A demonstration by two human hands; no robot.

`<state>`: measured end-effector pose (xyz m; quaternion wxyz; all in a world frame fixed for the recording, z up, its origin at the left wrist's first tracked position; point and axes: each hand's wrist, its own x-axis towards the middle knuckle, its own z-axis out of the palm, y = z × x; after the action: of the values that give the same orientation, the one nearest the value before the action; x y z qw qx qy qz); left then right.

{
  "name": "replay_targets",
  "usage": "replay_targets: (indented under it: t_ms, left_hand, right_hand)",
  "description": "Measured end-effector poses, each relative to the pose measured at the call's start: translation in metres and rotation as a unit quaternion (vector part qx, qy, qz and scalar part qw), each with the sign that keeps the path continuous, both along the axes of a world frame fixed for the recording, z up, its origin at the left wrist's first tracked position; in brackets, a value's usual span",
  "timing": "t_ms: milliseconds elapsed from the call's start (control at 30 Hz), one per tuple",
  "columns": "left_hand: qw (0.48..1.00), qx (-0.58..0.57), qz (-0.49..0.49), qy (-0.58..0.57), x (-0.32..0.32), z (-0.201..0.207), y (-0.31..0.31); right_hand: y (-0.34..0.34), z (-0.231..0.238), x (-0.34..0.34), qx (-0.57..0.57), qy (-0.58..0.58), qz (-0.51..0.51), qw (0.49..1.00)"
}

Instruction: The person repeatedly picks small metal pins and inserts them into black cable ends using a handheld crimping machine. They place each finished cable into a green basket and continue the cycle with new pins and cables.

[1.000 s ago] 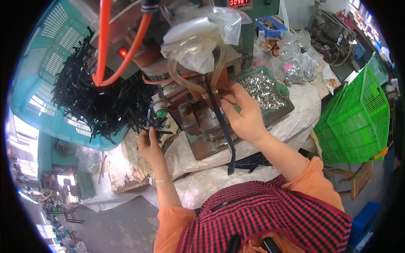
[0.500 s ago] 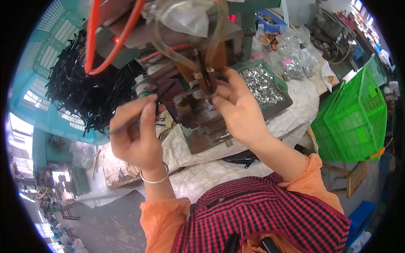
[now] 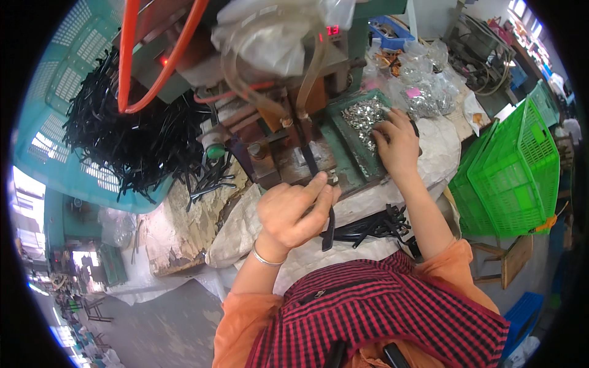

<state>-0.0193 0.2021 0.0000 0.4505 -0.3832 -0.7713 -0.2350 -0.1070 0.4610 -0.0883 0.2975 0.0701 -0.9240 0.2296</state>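
My left hand [image 3: 294, 211] is closed on a slim black plastic strip [image 3: 329, 236], pinched between thumb and index finger. The strip's far end reaches up onto the metal block at the base of a bench press machine [image 3: 264, 165], below its upright tooling. My right hand [image 3: 400, 144] dips into a green tray [image 3: 351, 147] at the machine's right. Its fingers are curled and drawn together among small shiny metal pieces [image 3: 362, 116]; anything between the fingertips is hidden.
A turquoise basket [image 3: 46, 147] at left holds a heap of black strips [image 3: 123, 129]. More strips [image 3: 374, 226] lie by the bench's front edge. Plastic bags of metal parts [image 3: 423, 92] sit at back right, beside green crates [image 3: 506, 172]. An orange hose loop [image 3: 126, 61] hangs over the machine.
My left hand has moved right and toward me, bringing a black strip to the machine's block. My right hand has left the tooling and moved right into the tray of metal pieces.
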Motion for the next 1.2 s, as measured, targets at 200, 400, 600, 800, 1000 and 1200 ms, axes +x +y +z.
replay_targets:
  t_ms: [200, 400, 600, 800, 1000, 1200]
  left_hand:
    - [0.999, 0.008, 0.015, -0.044, 0.007, 0.01, 0.002]
    - [0.975, 0.026, 0.214, -0.051, 0.063, -0.015, -0.077]
    - [0.886, 0.141, 0.404, -0.176, 0.062, -0.02, -0.171]
    - [0.857, -0.246, 0.382, -0.242, -0.002, -0.059, -0.207]
    - [0.847, -0.259, 0.384, -0.258, -0.016, -0.1, -0.228]
    - [0.844, -0.271, 0.384, -0.258, -0.025, -0.114, -0.235]
  right_hand:
    - [-0.05, 0.017, -0.052, 0.053, 0.021, 0.031, 0.998]
    - [-0.018, 0.012, -0.015, 0.023, 0.082, 0.027, 0.996]
    - [-0.006, -0.002, -0.004, -0.631, -0.021, 0.02, 0.775]
    - [-0.038, 0.015, -0.014, -0.515, -0.089, 0.075, 0.849]
    - [-0.002, 0.011, 0.023, -0.386, -0.052, 0.049, 0.92]
    - [-0.021, 0.05, 0.048, -0.398, -0.075, 0.113, 0.907]
